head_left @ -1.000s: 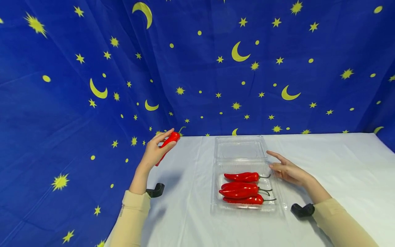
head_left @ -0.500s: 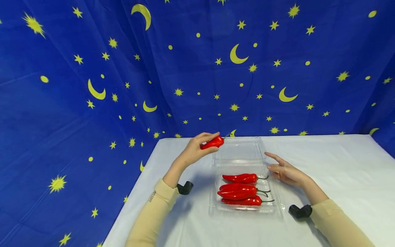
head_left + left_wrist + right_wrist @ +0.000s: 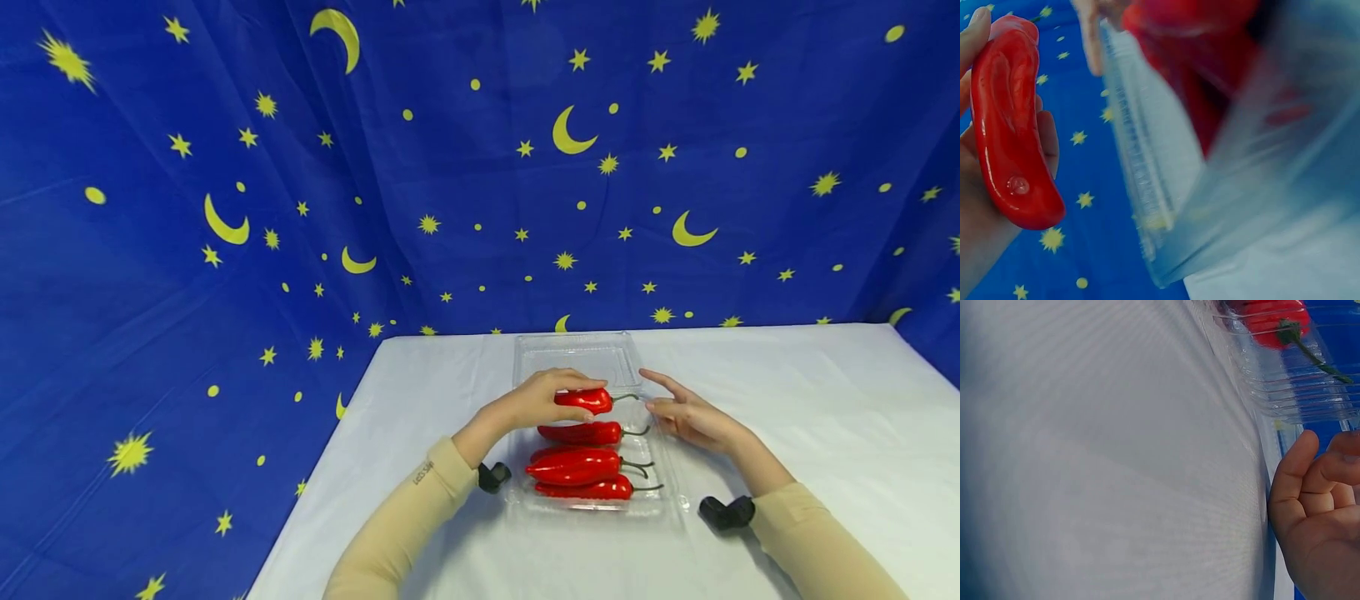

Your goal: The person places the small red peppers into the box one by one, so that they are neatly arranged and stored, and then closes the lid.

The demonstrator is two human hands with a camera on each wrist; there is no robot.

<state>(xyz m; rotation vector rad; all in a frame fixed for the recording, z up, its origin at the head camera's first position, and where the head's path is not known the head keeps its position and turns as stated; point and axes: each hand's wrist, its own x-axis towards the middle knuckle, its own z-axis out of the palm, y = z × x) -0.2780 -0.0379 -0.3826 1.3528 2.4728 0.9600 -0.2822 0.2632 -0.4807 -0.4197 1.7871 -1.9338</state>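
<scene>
My left hand [image 3: 534, 403] grips a red chili pepper [image 3: 592, 401] between thumb and fingers, above the far part of a clear plastic clamshell container [image 3: 518, 467]. In the left wrist view the held pepper [image 3: 1013, 125] lies along the palm, its tip towards the wrist. Several more red peppers lie in the container, stems pointing right, among them a far one [image 3: 585, 433] and a near one [image 3: 588, 490]. At the container's right edge is my right hand [image 3: 697, 421], its index finger stretched out and the others loosely bent. It holds nothing; whether it touches the plastic I cannot tell.
The container's clear lid [image 3: 577, 360] lies folded back on the far side. A white cloth [image 3: 810, 400] covers the table. Blue fabric [image 3: 450, 167] with yellow moons and stars hangs behind and to the left. Each wrist carries a black camera mount [image 3: 726, 514].
My left hand has carried its pepper from the far left, rightwards and then down towards me, over the container. My right hand has stayed in place.
</scene>
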